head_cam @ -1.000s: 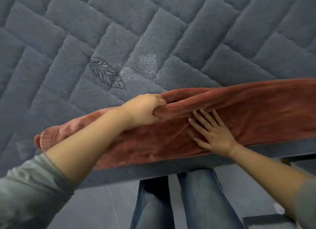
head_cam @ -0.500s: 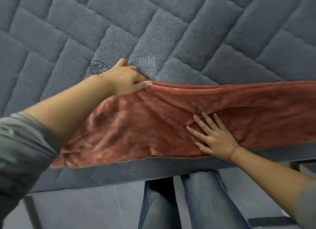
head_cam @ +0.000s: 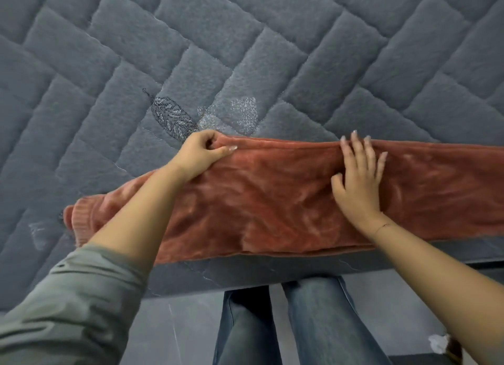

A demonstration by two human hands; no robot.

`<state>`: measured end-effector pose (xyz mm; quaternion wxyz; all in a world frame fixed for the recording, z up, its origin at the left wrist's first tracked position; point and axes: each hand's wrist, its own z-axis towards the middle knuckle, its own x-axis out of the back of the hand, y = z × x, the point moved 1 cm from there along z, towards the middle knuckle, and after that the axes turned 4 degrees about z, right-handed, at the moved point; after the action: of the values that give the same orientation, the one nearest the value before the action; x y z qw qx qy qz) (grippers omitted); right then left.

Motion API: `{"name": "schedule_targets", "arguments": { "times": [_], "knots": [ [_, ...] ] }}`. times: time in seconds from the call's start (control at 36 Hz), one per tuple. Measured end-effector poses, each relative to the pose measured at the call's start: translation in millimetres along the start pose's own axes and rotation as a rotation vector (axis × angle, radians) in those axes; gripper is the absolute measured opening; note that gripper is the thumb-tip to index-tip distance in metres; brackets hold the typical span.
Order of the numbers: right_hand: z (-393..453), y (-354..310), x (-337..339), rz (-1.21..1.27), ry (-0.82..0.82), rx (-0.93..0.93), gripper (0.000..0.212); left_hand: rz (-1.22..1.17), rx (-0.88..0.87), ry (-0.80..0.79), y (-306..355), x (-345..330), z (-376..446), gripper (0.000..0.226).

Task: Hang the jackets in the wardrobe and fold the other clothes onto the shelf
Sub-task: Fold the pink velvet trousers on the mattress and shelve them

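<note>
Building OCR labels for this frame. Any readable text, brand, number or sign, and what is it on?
None: no legible words, numbers, labels or brand marks in the head view.
Grey quilt: an embroidered leaf and a pale stitched patch, decoration only, no letters.
Rust velvet garment: no tag or print visible; the left hand pinches its far edge, the right hand lies flat on it.
</note>
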<state>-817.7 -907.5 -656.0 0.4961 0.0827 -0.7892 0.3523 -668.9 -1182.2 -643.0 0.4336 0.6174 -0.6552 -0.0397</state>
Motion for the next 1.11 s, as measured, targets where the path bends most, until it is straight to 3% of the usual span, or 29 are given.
{"name": "schedule_targets", "arguments": {
  "times": [0.11, 0.17, 0.22, 0.31, 0.42, 0.5, 0.56, 0.61, 0.67, 0.75, 0.81, 0.92, 1.0, 1.11],
  "knots": [
    [27, -46, 5, 0.194, -0.094, 0.272, 0.065, 0.102, -0.271, 0.153, 11, -3, -22, 0.02],
    [40, -70, 3, 0.213, -0.242, 0.402, 0.074, 0.207, -0.372, 0.156, 5, -7, -44, 0.028],
    [47, -92, -3, 0.197, -0.399, 0.5, 0.072, 0.301, -0.367, 0.176, -8, -12, -70, 0.034],
    [38, -118, -18, 0.154, -0.463, 0.608, 0.043, 0.29, -0.243, 0.312, -34, -17, -105, 0.039],
    [10, -130, -39, 0.103, -0.366, 0.648, 0.019, -0.007, 0.163, 0.756, -73, -20, -151, 0.041],
    [-6, -133, -52, 0.018, -0.214, 0.642, 0.015, -0.424, 0.686, 1.045, -103, -29, -181, 0.055],
    [-15, -136, -58, -0.015, -0.143, 0.638, 0.017, -0.698, 1.062, 1.076, -120, -34, -193, 0.075],
    [-23, -138, -62, -0.024, -0.119, 0.635, 0.02, -0.957, 1.221, 1.023, -135, -35, -200, 0.092],
    [-28, -138, -64, -0.025, -0.129, 0.618, 0.024, -1.223, 1.144, 0.993, -149, -33, -201, 0.089],
    [-35, -136, -66, -0.024, -0.145, 0.597, 0.023, -1.609, 0.783, 0.851, -157, -20, -195, 0.054],
    [-39, -137, -65, -0.008, -0.15, 0.574, 0.02, -1.699, 0.645, 0.774, -155, -7, -193, 0.044],
    [-39, -144, -60, 0.074, -0.301, 0.385, 0.017, -1.622, 0.54, 0.698, -154, 21, -196, 0.03],
    [-32, -146, -49, 0.343, -0.576, 0.061, 0.039, -1.489, 0.327, 0.724, -136, 44, -198, 0.036],
    [-29, -145, -44, 0.606, -0.624, -0.213, 0.063, -1.156, -0.001, 0.601, -80, 57, -199, 0.047]
  ]
}}
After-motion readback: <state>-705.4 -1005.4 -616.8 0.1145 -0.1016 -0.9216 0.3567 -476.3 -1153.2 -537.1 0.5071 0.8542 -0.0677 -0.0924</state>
